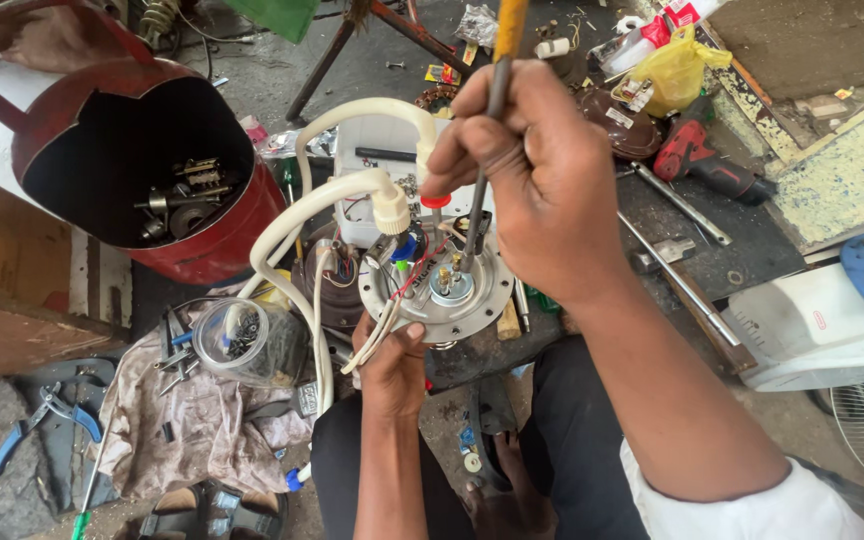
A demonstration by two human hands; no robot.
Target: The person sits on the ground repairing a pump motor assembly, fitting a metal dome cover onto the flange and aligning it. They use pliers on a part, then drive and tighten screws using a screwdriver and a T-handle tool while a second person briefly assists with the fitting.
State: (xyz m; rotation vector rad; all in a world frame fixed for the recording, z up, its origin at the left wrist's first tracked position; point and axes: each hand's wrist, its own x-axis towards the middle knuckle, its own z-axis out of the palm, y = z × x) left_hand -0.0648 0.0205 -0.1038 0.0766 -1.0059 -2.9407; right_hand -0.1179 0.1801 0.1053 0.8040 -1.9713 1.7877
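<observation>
My right hand (pixel 537 175) grips a screwdriver (pixel 490 100) with a yellow handle and dark shaft, its tip down among the brass terminals of a round metal plate (pixel 472 300). My left hand (pixel 392 365) holds that plate by its near edge, thumb on the rim. Coloured wires and a white wire bundle (pixel 377 335) run over the plate. White hoses (pixel 302 215) loop from a white plastic part (pixel 372 160) behind it down to the left.
A cut-open red metal canister (pixel 182 250) with loose metal parts stands at left. A clear jar of screws (pixel 242 340) lies on a dirty cloth, blue-handled pliers (pixel 47 410) beside it. A red drill (pixel 702 160), metal rods, a yellow bag and a white fan base (pixel 822 330) are at right.
</observation>
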